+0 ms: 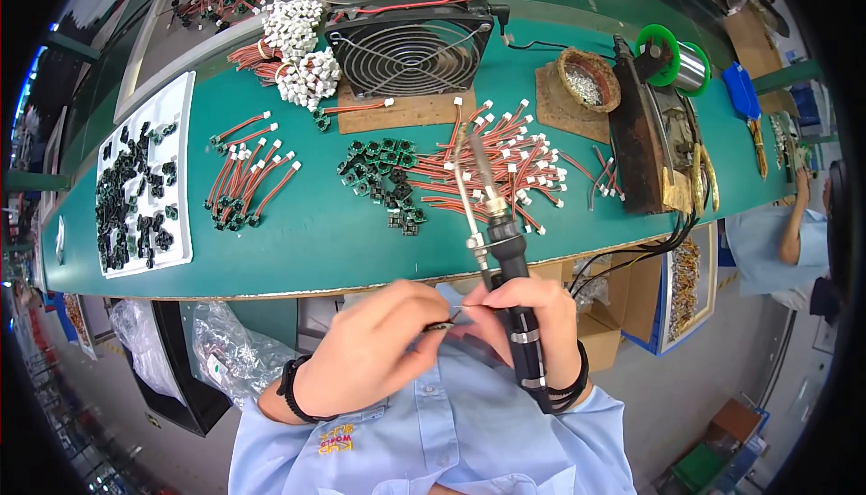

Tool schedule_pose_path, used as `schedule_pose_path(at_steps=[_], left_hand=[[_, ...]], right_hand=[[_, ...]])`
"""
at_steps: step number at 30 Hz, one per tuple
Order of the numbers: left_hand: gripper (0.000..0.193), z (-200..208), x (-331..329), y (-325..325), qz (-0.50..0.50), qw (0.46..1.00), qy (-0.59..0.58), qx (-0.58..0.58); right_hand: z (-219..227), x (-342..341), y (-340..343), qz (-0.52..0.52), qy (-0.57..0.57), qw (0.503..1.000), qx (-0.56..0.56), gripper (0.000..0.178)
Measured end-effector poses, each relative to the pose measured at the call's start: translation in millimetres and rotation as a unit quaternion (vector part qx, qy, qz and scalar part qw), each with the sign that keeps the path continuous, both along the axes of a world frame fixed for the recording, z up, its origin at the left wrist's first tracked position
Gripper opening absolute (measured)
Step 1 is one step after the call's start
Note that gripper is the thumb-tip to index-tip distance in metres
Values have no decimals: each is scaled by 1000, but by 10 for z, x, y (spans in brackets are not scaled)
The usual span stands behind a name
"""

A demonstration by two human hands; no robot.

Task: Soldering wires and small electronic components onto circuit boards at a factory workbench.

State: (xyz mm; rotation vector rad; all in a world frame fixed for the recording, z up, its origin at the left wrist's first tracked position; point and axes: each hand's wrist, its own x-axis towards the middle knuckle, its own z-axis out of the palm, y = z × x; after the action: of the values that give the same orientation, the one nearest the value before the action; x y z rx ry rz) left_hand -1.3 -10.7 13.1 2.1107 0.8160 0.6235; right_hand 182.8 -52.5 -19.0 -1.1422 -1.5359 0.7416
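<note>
Item, left hand, lower centre of frame: fingers narrow, pinching a small dark part in front of the shirt, just below the desk edge; I cannot make out its detail.

Item, right hand, just right of it: fingers wrapped round a black soldering iron, its metal end pointing up the frame. Thumb and forefinger nearly meet; whether they also grip a wire, I cannot tell.

Item, green desk, across the middle, carrying everything I list below.

Item, heap of red-wired white connectors, centre right, partly behind the iron.

Item, cluster of small green-and-black boards, centre, touching that heap.

Item, group of wired boards, left of centre.

Item, white tray, left, holding loose dark parts.

Item, bundled white connectors, upper left.

Item, black fan, upper centre, upright.

Item, round bowl, upper right, silvery bits inside.

Item, solder spool, green-flanged, farther right.
</note>
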Motion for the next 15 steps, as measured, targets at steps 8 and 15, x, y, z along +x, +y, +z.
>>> schedule_pose_path(at_steps=[8, 15], left_hand=[[18, -167, -27, -53, 183, 896, -246, -321], [14, -137, 20, 12, 141, 819, -326, -451]], right_hand=[[96, -14, -28, 53, 122, 981, -143, 41], [167, -66, 20, 48, 177, 970, -161, 37]])
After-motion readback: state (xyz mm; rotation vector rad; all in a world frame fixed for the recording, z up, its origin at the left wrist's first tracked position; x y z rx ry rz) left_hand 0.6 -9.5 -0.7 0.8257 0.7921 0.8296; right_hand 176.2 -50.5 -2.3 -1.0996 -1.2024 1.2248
